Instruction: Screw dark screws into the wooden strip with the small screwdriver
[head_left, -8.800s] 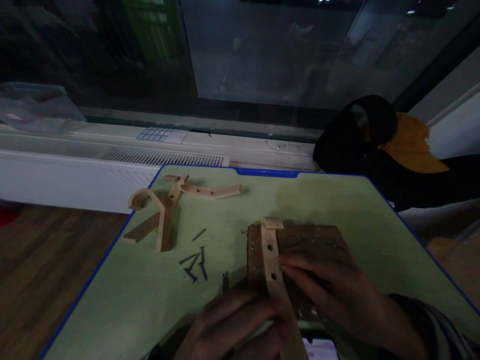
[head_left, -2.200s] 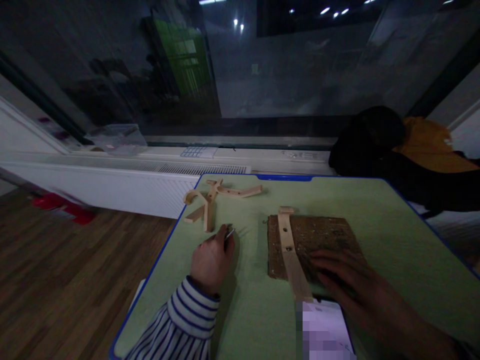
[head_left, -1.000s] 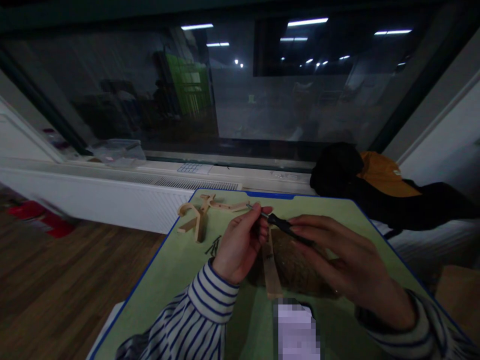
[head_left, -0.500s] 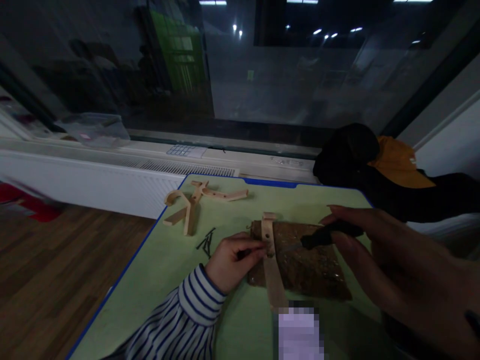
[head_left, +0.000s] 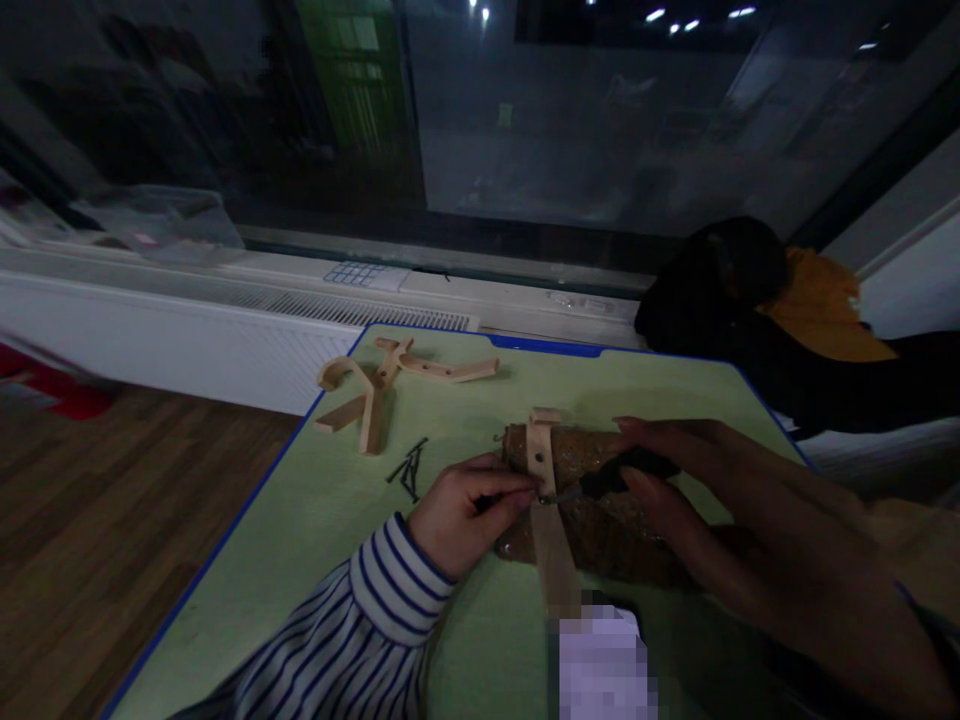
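My left hand (head_left: 472, 510) is closed in a pinch over a wooden hook (head_left: 553, 555), its fingertips at a small dark screw (head_left: 545, 499) in the hook's lower hole. The hook lies across a brown, plastic-wrapped block (head_left: 615, 540), its curved end away from me. In my right hand (head_left: 750, 530) is a screwdriver (head_left: 634, 470) with a dark handle, held between thumb and fingers. Its tip points left and meets the screw beside my left fingertips. Several loose dark screws (head_left: 409, 470) lie left of my left hand.
More wooden hooks (head_left: 373, 395) are piled at the table's far left. A blurred pale purple object (head_left: 604, 660) lies at the near edge of the green table (head_left: 300, 570). Behind are a radiator (head_left: 187, 330), a clear plastic box (head_left: 169, 225) and an orange cap (head_left: 825, 305).
My right hand has brought the screwdriver left, so its tip now reaches the screw at my left fingertips. My left hand keeps its pinch on the hook. The view has tilted slightly down.
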